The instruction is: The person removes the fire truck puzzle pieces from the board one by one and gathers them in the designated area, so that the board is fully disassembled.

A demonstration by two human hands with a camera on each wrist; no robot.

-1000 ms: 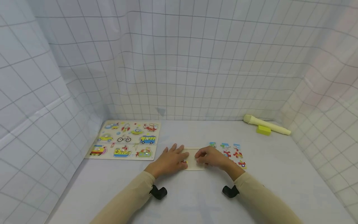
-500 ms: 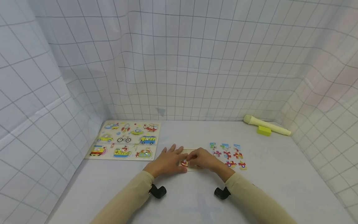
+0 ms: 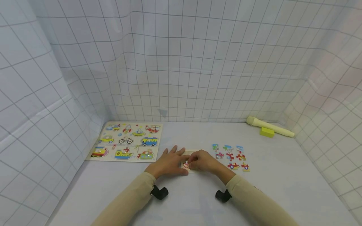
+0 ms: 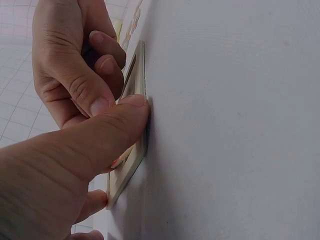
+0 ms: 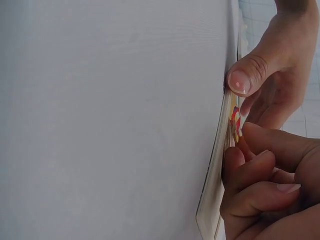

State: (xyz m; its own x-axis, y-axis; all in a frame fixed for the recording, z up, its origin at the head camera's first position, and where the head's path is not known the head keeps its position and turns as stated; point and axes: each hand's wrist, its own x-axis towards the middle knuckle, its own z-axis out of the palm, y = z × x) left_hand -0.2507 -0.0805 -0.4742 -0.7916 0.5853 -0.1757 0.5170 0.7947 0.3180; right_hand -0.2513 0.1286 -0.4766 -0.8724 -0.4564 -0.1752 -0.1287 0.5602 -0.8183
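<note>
A small pale wooden puzzle tray (image 3: pixel 195 171) lies flat between the two hands. My left hand (image 3: pixel 169 163) rests at its left side with fingers spread, the thumb pressing the near edge. My right hand (image 3: pixel 203 160) bends over the tray, thumb and forefinger pinching a small jigsaw piece, mostly hidden by the fingertips. Red and yellow printed jigsaw pieces (image 5: pixel 236 120) show in the tray's corner beside those fingertips in the right wrist view. In the left wrist view, the right hand's curled fingers sit just above the tray frame (image 4: pixel 127 172).
Several loose jigsaw pieces (image 3: pixel 233 165) lie in rows right of the tray. A knobbed vehicle puzzle board (image 3: pixel 133 157) is at the back left. At the back right are a pale yellow mallet-like stick (image 3: pixel 278 129) and a yellow block (image 3: pixel 266 132). Gridded white curtains (image 3: pixel 181 78) enclose the table.
My right hand has moved left across the tray to the piece area by the left hand, uncovering the loose pieces on the right. The left hand has barely shifted.
</note>
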